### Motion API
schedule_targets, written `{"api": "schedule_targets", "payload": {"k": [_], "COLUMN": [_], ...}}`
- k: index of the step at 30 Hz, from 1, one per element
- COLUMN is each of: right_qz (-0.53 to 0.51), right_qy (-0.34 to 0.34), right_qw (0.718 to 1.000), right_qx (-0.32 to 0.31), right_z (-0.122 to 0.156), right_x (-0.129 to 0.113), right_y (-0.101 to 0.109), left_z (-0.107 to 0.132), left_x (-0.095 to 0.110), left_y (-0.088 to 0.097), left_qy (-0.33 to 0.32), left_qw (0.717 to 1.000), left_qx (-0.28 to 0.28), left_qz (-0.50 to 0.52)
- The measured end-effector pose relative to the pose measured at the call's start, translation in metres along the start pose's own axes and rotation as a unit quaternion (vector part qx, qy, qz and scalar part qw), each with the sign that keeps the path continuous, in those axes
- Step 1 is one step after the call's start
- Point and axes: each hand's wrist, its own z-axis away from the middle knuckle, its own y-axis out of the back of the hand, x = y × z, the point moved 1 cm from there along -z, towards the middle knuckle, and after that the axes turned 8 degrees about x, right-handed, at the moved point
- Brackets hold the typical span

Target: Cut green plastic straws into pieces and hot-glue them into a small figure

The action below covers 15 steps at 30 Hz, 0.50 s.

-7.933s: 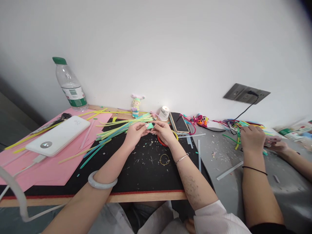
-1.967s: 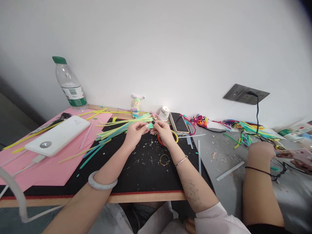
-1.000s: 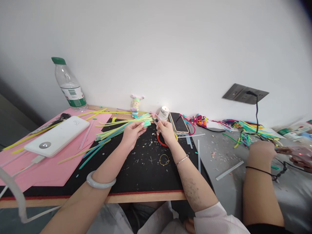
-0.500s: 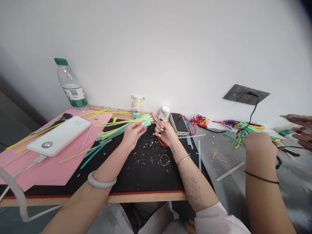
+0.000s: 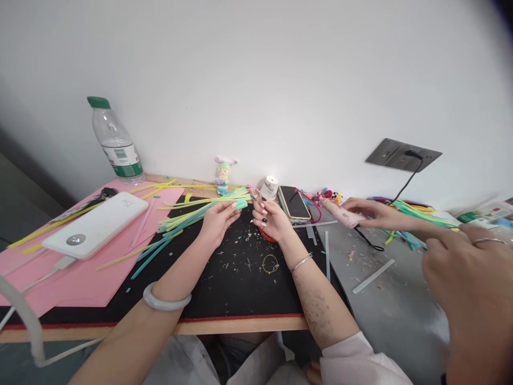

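Note:
A small mint-green fuzzy piece (image 5: 241, 204) is pinched between the thumb and fingers of my left hand (image 5: 219, 220). Close by on its right, my right hand (image 5: 272, 218) is closed around small scissors (image 5: 255, 198), their metal tips pointing up and left towards the green piece. Part of a red ring (image 5: 266, 235) shows under my right hand; I cannot tell whether it belongs to the scissors. Yellow, green and blue pipe cleaners (image 5: 176, 224) lie left of and behind my hands. A thin gold ring (image 5: 270, 263) rests on the black mat (image 5: 224, 289) among scraps.
A white power bank (image 5: 96, 224) lies on pink sheets (image 5: 100, 286) beside a bottle (image 5: 116, 144). A small figure (image 5: 223, 176), paper cup (image 5: 270, 187) and phone (image 5: 294, 203) stand or lie behind. A co-worker's hand (image 5: 368, 211) holds a pink tool (image 5: 342, 213) with a black cord.
The co-worker's hands have moved; one now reaches left with the pink tool near the phone. My own hands have hardly moved, still holding the green piece and the scissors.

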Motion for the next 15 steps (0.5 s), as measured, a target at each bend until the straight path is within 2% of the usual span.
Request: {"api": "schedule_targets", "payload": {"k": [10,15], "right_qz": [0.08,0.088], "right_qy": [0.052,0.024], "right_qw": [0.993,0.993], "right_qx": [0.067,0.075], "right_z": [-0.0044,-0.0022], "right_x": [0.0042,0.0072], "right_y": [0.0009,-0.0012], "left_z": [0.0018,0.0032], "left_x": [-0.0001,-0.0004], "left_y": [-0.0001,-0.001], "left_qy": [-0.016,-0.049], "left_qw": [0.999,0.995], "left_qx": [0.005,0.001], "left_qz": [-0.029,-0.081]}}
